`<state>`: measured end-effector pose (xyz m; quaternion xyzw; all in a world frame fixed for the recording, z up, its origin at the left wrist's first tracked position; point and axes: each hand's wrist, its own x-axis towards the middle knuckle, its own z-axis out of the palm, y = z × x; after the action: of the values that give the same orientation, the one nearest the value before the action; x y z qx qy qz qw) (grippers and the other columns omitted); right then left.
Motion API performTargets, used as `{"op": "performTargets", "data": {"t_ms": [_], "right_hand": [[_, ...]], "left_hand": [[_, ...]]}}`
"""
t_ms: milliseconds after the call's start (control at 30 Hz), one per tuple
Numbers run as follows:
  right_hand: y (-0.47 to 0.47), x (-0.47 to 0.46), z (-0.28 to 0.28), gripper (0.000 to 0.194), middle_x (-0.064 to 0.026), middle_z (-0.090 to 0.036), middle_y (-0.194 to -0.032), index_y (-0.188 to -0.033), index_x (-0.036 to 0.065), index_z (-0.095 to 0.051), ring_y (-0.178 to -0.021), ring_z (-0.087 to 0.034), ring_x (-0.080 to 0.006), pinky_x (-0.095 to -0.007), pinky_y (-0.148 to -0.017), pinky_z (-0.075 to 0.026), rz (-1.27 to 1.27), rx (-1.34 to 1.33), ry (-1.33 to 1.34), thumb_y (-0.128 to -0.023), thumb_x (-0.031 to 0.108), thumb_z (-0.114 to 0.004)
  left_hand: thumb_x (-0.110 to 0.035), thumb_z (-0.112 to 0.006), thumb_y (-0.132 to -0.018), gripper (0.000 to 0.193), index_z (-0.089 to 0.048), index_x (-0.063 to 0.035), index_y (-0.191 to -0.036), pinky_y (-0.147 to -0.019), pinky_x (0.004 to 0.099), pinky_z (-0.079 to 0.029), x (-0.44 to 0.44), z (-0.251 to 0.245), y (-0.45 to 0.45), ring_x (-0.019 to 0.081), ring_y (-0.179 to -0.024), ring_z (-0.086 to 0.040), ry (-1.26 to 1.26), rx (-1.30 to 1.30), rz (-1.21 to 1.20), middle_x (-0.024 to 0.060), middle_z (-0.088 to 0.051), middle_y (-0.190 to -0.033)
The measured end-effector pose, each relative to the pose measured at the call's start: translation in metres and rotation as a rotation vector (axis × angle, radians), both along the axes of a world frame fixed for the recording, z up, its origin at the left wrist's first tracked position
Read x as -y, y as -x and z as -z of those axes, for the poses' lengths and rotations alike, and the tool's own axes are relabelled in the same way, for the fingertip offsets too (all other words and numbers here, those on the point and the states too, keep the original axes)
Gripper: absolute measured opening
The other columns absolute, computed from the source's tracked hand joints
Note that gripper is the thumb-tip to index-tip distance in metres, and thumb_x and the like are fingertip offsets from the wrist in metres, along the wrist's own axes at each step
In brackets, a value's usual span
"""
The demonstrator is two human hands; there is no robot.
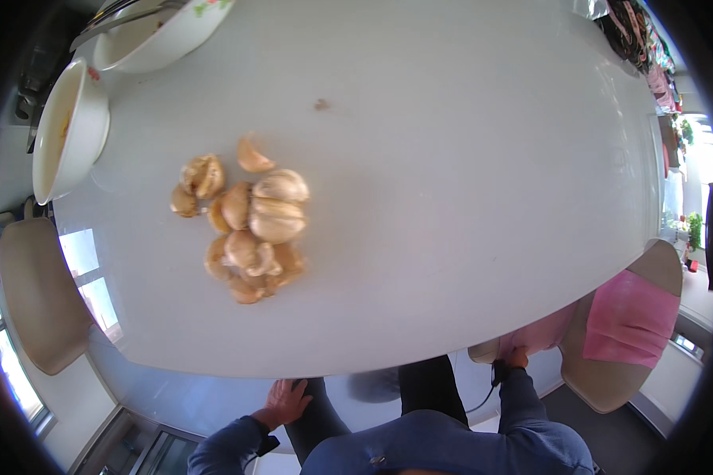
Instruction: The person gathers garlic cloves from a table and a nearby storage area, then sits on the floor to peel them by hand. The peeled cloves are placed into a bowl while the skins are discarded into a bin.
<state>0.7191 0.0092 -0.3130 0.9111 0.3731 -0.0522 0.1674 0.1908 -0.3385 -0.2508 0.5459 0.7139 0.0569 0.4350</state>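
Whole and broken garlic bulbs (pixel 278 205) lie in a cluster on the left half of a glossy white table (pixel 422 208). A loose garlic clove (pixel 254 155) rests just above them. My left hand (pixel 287 401) lies on my thigh below the table's near edge, fingers a little apart, holding nothing visible. My right hand (pixel 517 357) reaches down beside the pink cloth on a chair at the right; its fingers are mostly hidden, and whether it grips anything cannot be told.
Two white bowls stand at the table's far left, one (pixel 74 133) tilted by the lens, the other (pixel 160 38) with metal utensils across it. A beige chair (pixel 41 291) is at the left, another (pixel 606 380) with pink cloth (pixel 633 317) at the right.
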Motion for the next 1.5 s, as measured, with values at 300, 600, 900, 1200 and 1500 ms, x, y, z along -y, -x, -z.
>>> {"op": "performTargets", "data": {"t_ms": [300,600,900,1200,1500], "right_hand": [[0.070,-0.034,0.001,0.052,-0.0233,-0.062,-0.113,-0.123,0.007,-0.044,-0.102,-0.063,-0.0403,-0.0522,-0.085,-0.050,-0.103,0.124,0.326,-0.088,0.043,-0.059],[0.022,-0.027,0.034,0.047,-0.0143,-0.065,-0.116,-0.122,0.015,-0.062,-0.103,-0.064,-0.0325,-0.0489,-0.078,-0.048,-0.604,0.380,0.992,-0.088,0.046,-0.055],[-0.075,-0.055,0.106,0.040,-0.0102,-0.069,-0.110,-0.108,0.014,-0.071,-0.095,-0.067,-0.0305,-0.0493,-0.067,-0.047,-0.707,0.461,0.809,-0.088,0.043,-0.052],[-0.006,-0.084,0.089,0.039,-0.0144,-0.066,-0.111,-0.109,0.006,-0.067,-0.100,-0.065,-0.0314,-0.0463,-0.077,-0.048,-0.730,0.179,0.523,-0.089,0.036,-0.052],[0.031,-0.036,0.028,0.038,-0.0182,-0.064,-0.112,-0.112,-0.002,-0.062,-0.103,-0.062,-0.0318,-0.0422,-0.086,-0.050,-0.528,-0.497,-0.338,-0.091,0.029,-0.054]], "left_hand": [[-0.029,-0.059,-0.088,0.045,-0.053,-0.0066,-0.127,-0.096,0.0494,-0.044,-0.056,0.019,0.022,0.0407,-0.111,-0.054,0.265,0.353,0.315,0.0234,-0.057,-0.121],[-0.032,-0.061,-0.086,0.042,-0.060,-0.0080,-0.121,-0.091,0.0514,-0.046,-0.050,0.018,0.061,0.0389,-0.105,-0.056,0.032,0.115,0.368,0.0200,-0.056,-0.115],[-0.039,-0.065,-0.083,0.045,-0.062,-0.0137,-0.120,-0.087,0.0428,-0.047,-0.060,0.023,0.095,0.0288,-0.097,-0.057,-0.132,-0.127,0.352,0.0115,-0.057,-0.102],[-0.038,-0.068,-0.082,0.048,-0.061,-0.0109,-0.121,-0.087,0.0401,-0.048,-0.062,0.033,0.111,0.0266,-0.100,-0.059,-0.195,-0.300,0.335,0.0112,-0.060,-0.103],[-0.037,-0.061,-0.087,0.038,-0.060,-0.0092,-0.113,-0.088,0.0400,-0.044,-0.065,0.025,0.095,0.0284,-0.099,-0.058,-0.310,-0.450,0.389,0.0122,-0.059,-0.099]]}}
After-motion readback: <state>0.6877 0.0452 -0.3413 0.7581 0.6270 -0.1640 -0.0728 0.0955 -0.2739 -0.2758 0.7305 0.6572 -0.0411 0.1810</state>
